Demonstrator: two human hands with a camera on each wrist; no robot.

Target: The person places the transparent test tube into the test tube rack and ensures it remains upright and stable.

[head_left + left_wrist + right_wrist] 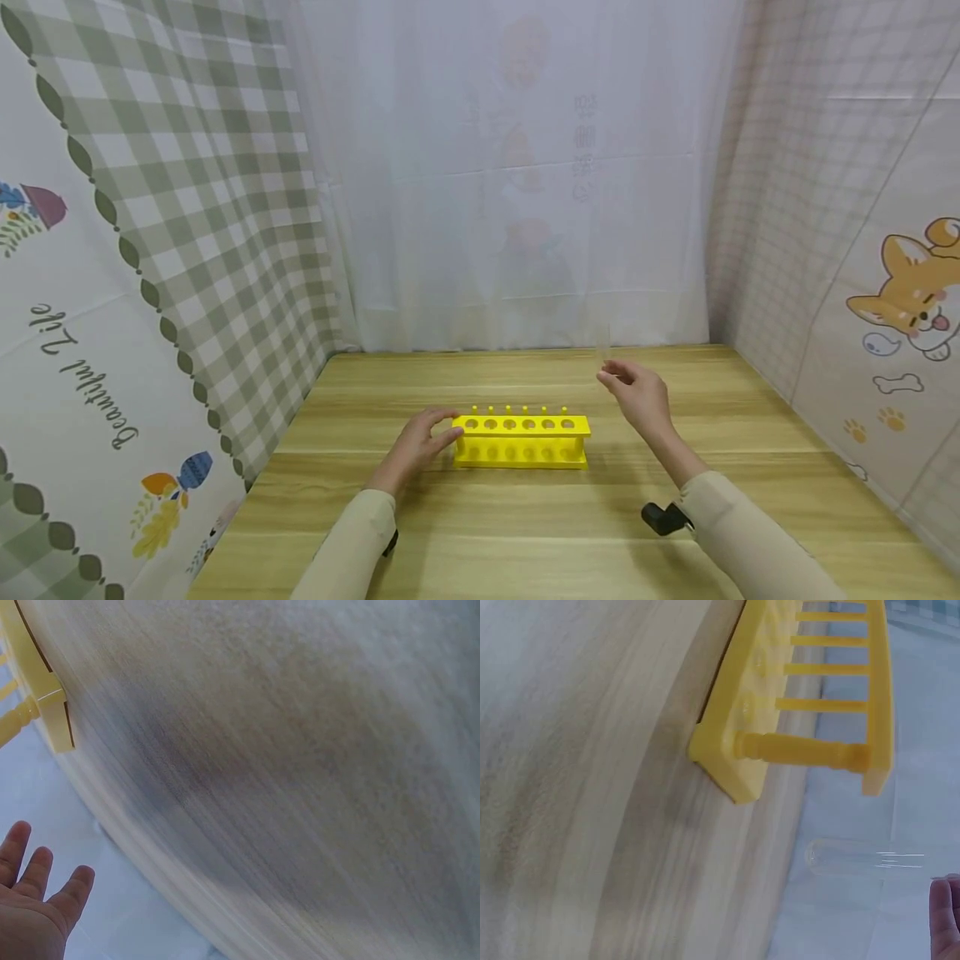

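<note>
A yellow test tube rack (521, 427) stands on the table, with a row of round holes and short pegs along its back. My left hand (422, 443) is at its left end, thumb in front and index finger behind the top plate. In the left wrist view the other fingers (70, 896) stretch out past the rack's end (54, 712). To the right of the rack, my right hand (636, 396) pinches a clear glass test tube (855, 857) above the table. The tube's rounded end points down, beside the rack's end post (802, 751).
The wood-grain table (517, 533) reaches back to a white curtain (450, 250). A green checked cloth (225, 167) hangs on the left and a patterned cloth (825, 292) on the right. Black wrist mounts (663, 518) sit under the sleeves.
</note>
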